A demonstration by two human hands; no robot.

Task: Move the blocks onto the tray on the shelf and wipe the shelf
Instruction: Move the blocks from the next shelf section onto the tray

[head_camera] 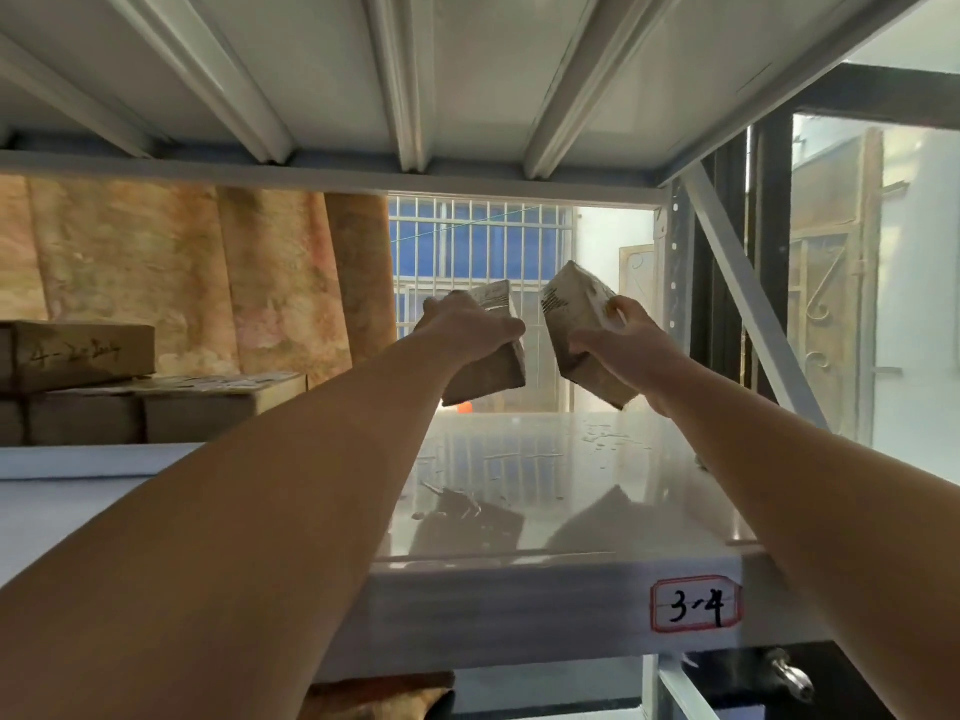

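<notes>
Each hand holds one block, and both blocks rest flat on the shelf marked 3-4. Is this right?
No. The left hand holds the left block, the right hand the right block, but both are lifted above the shelf, tilted; the head view shows it.

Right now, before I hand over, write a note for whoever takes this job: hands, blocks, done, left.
Left hand grips the left block, right hand grips the right block; both blocks are lifted and tilted above the shelf, apart from each other.
Stacked blocks sit at the far left on a white surface, possibly the tray.
Done: some blocks stacked there.
Left: set down these two, then wipe the shelf, which shows specks and smears. No cloth in view.
</notes>
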